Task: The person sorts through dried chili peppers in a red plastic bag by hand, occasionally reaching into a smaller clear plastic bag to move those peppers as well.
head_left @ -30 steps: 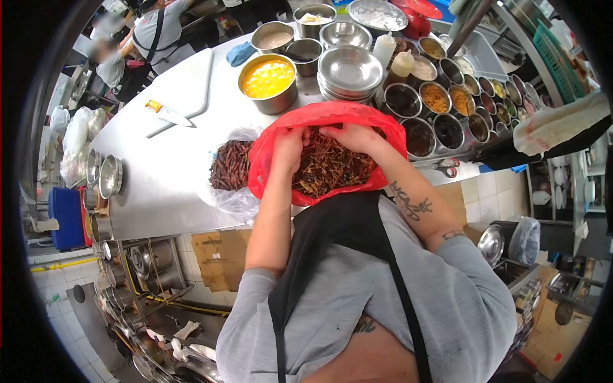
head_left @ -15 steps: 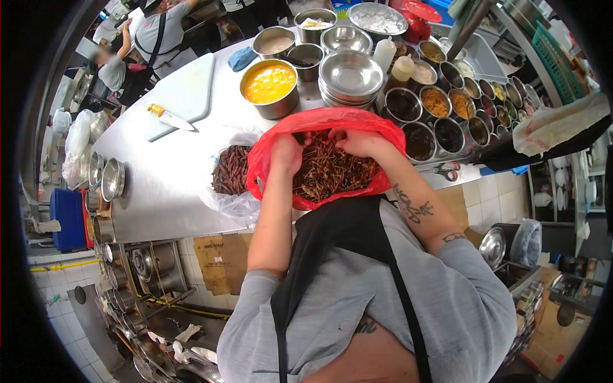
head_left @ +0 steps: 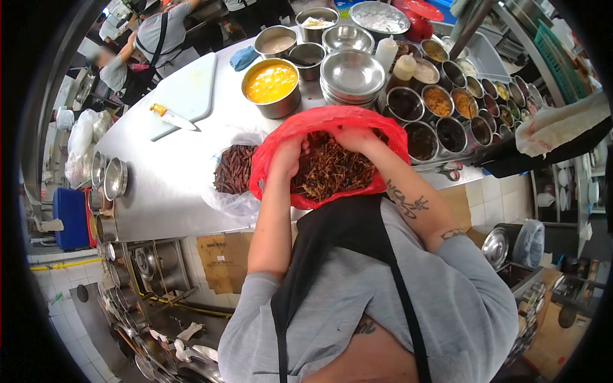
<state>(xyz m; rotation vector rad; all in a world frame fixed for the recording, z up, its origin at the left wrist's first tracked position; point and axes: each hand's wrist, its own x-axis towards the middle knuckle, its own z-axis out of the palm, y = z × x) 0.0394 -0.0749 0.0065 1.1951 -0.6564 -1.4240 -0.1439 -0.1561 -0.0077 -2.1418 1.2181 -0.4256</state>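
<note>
Inside the mouth of the red bag (head_left: 332, 117), both hands work among a loose heap of thin, dark, dried pieces (head_left: 335, 167). The left hand (head_left: 287, 157) is at the heap's left side, its fingers curled and drawn in narrow. The right hand (head_left: 357, 139) reaches in from the far right, its fingers bent down into the pieces. I cannot tell whether either hand grips anything, as the fingertips are mostly hidden.

For handling this well, I would keep the touch light, lifting and parting small pinches, since such dry stuff probably snaps and crumbles if squeezed. Keeping both wrists within the rim should catch what drops, and the bag's soft wall looks likely to fold inward if leaned on.

Just beside the bag on the left, an open clear bag (head_left: 231, 204) holds dark red dried chillies (head_left: 235, 171). Beyond, on the desk (head_left: 159, 191), are a pot of yellow liquid (head_left: 272, 83) and a stack of metal bowls (head_left: 353, 73). Farther left, a knife (head_left: 181, 121) lies across a cutting board (head_left: 195, 89); to the right, scissors (head_left: 452, 167) rest near the tubs (head_left: 422, 142).
</note>
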